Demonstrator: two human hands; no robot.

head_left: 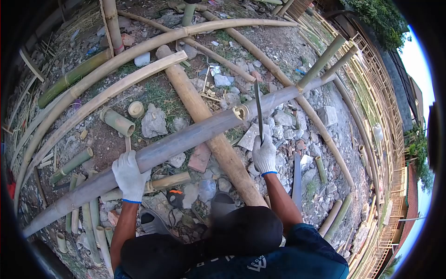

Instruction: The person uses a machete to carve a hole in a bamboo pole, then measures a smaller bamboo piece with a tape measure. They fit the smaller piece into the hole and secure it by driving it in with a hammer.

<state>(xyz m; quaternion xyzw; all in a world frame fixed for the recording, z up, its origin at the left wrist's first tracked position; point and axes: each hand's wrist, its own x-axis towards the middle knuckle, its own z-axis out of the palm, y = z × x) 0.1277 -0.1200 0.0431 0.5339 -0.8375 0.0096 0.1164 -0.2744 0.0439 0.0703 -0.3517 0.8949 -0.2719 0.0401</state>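
Observation:
A long grey bamboo pole slants across the view, with a cut opening in its upper side. It crosses over a thick tan pole. My left hand, in a white glove, is closed at the grey pole's near side around a thin wooden handle. That handle leads up to a short bamboo cylinder, together looking like a mallet. My right hand, also gloved, is wrapped round the grip of a machete. Its dark blade points away from me, across the grey pole just right of the opening.
Rubble and stones cover the ground. Curved bamboo poles arch across the far side. A saw blade lies right of my right forearm. Cut bamboo pieces lie at the lower left. Two bamboo uprights rise from the grey pole's far end.

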